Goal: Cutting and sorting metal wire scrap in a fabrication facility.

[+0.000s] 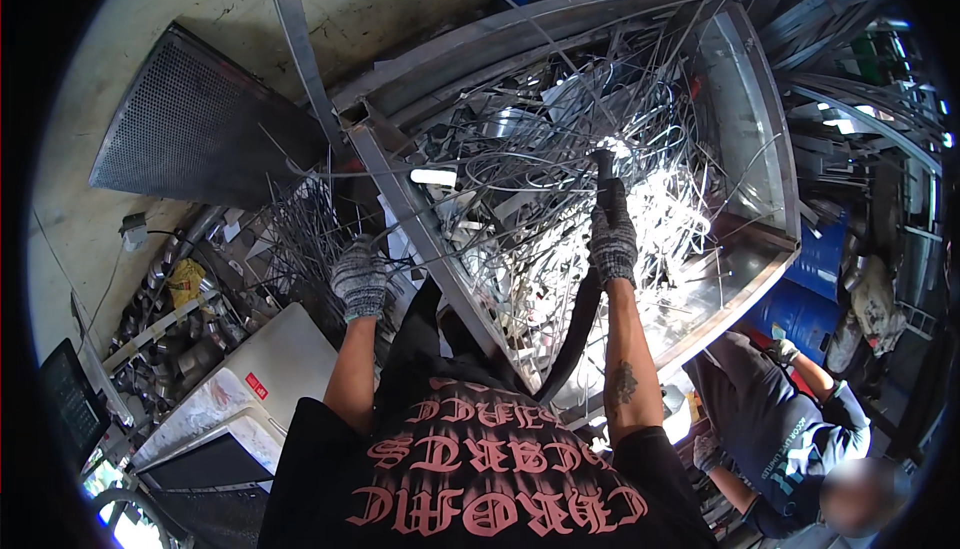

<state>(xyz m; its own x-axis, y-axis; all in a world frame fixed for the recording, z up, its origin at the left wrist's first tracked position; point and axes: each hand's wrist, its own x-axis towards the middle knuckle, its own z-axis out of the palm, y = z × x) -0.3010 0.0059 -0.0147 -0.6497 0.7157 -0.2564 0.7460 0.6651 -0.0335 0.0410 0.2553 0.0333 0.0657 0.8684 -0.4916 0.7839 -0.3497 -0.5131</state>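
My left hand [360,279], in a grey knitted glove, is closed around thin metal wires beside the bin's near left edge. A tangled bundle of such wires [300,234] hangs just beyond it. Over the middle of the metal bin [490,339], my right hand [613,244], gloved alike, is wrapped around a dark-handled tool [609,192]. The tool's tip points into the heap of scrap wire and strips [540,164]; its exact kind is unclear. A black strap or hose [575,334] runs down from near my right hand to the bin's rim.
A perforated metal panel [200,114] leans on the wall at left. Below it lie scrap pieces [200,334] and a pale box-shaped appliance [245,379]. At lower right a co-worker [770,424] bends near blue drums [800,299]. Long metal strips [860,109] stick out at right.
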